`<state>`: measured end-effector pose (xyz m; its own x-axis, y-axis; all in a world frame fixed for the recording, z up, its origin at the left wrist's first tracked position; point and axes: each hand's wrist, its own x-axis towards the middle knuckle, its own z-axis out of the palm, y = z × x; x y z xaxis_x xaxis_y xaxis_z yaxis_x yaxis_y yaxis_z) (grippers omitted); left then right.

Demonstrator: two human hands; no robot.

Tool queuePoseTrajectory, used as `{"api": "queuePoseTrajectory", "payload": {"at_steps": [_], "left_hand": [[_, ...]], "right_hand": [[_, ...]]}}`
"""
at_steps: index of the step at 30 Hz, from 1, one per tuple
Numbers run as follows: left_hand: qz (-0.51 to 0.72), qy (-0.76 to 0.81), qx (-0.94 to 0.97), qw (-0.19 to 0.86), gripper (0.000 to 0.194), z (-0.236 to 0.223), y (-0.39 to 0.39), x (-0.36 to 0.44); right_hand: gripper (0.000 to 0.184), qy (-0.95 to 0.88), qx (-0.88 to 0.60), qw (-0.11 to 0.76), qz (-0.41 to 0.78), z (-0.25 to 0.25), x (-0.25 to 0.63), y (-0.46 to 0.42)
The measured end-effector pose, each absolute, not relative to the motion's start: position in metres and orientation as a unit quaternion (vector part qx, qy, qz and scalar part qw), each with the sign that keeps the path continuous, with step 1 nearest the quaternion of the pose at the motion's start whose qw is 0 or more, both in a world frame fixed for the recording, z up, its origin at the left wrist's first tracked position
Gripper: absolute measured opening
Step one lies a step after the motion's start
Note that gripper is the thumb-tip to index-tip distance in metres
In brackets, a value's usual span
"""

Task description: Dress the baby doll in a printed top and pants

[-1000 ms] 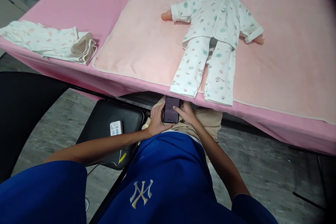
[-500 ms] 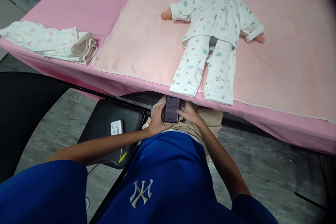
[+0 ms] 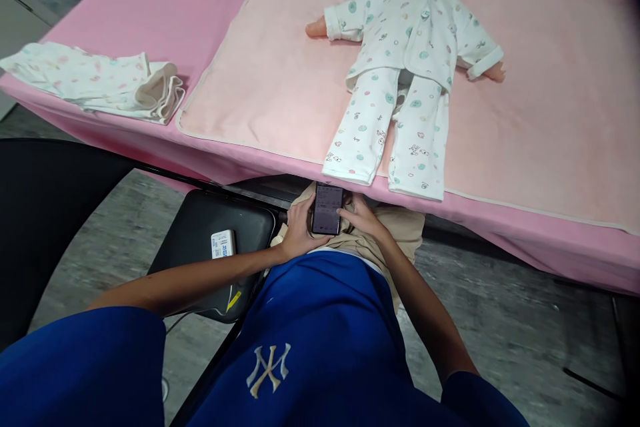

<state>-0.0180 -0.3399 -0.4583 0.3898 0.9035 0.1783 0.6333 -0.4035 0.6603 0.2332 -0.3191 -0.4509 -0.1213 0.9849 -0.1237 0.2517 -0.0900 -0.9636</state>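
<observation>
Phone: dark, flat, rectangular smartphone [image 3: 327, 211], screen up and lit, over the lap just below the table edge.
Left hand [image 3: 300, 230]: gripping the phone's left side; a steady hold here should limit tilt.
Right hand [image 3: 364, 219]: partly curled, thumb at the screen's right edge; cannot tell if its fingers grip too. Light thumb contact should suffice.
Doll: baby doll in white printed clothes [image 3: 407, 47], on pale pink blanket [image 3: 280, 60].

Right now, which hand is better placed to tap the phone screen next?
Right, I'd judge: the right hand has its thumb at the screen of the phone, while the left hand holds the opposite edge.
</observation>
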Motion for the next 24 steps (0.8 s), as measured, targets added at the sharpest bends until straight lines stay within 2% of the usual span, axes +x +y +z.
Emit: {"api": "queuePoseTrajectory", "payload": {"at_steps": [10,16,21,24], "left_hand": [[0.284,0.473,0.799,0.241,0.132,-0.459,-0.339,-0.017],[0.276,0.482,0.794,0.247,0.131,-0.456,-0.34,-0.017],[0.276,0.48,0.795,0.248,0.131,-0.456,-0.339,-0.017],[0.285,0.476,0.795,0.245,0.131,-0.457,-0.339,-0.017]], "right_hand": [[0.047,-0.59,-0.543,0.359,0.477,-0.455,0.237,-0.32],[0.063,-0.578,-0.55,0.37,0.475,-0.448,0.233,-0.321],[0.046,-0.542,-0.585,0.372,0.475,-0.447,0.227,-0.314],[0.042,-0.527,-0.594,0.378,0.476,-0.445,0.225,-0.31]]}}
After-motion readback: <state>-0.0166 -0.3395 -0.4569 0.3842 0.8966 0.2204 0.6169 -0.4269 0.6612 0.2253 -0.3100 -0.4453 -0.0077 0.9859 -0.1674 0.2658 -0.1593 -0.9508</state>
